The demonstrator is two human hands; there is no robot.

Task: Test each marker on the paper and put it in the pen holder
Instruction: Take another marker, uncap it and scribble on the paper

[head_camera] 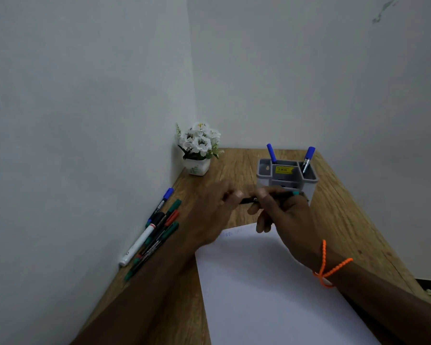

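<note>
A black marker with a green end (275, 196) lies level between both hands, above the far edge of the white paper (271, 290). My right hand (284, 215) grips its barrel, and my left hand (217, 210) pinches its left end, where the cap is hidden by the fingers. Faint blue marks show at the paper's top edge. Just behind the hands stands the grey pen holder (287, 176), with two blue-capped markers (271, 153) (308, 158) upright in it. Several markers (157, 230) lie in a pile by the left wall.
A small white pot of white flowers (198, 148) stands in the back corner of the wooden table (341, 220). Walls close the table on the left and at the back. An orange band (330, 267) is on my right wrist.
</note>
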